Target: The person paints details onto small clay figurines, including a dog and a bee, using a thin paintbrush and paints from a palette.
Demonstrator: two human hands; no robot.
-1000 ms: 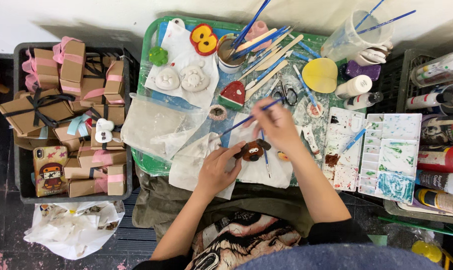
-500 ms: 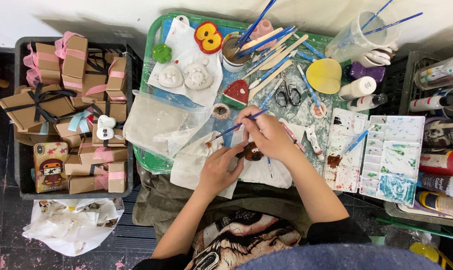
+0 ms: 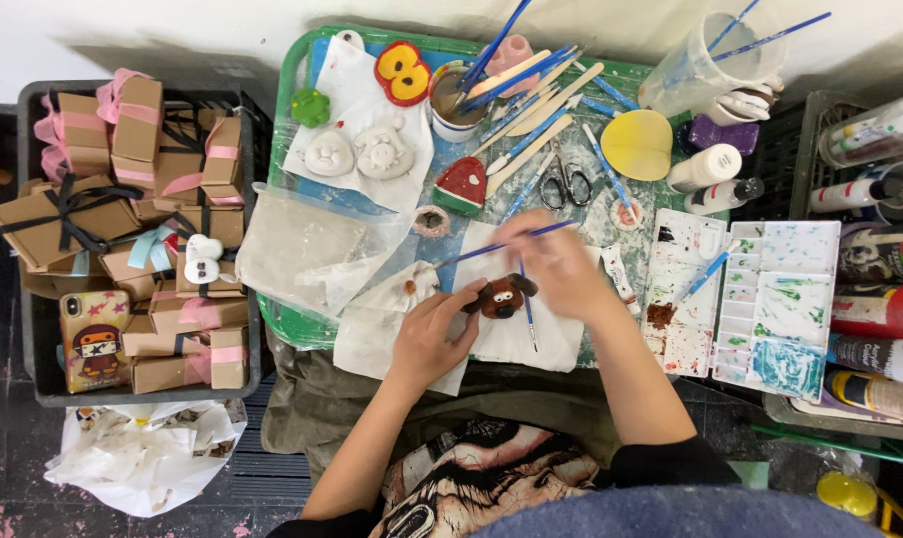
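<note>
Figurine: brown dog figurine [image 3: 501,297], gripped by left hand [image 3: 434,334]
Brush: blue paintbrush [image 3: 506,240], pinched in right hand [image 3: 561,261], at 12 o'clock of the dog figurine

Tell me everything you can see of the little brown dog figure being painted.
The brown dog figure is small and rounded, with darker ears, a pale muzzle and a dark nose; it looks like painted plaster or clay. It lies face up over a white paper towel on the green tray. The left hand pinches its left side with the fingertips. The right hand, just beside it, holds a blue paintbrush pointing left above it.
</note>
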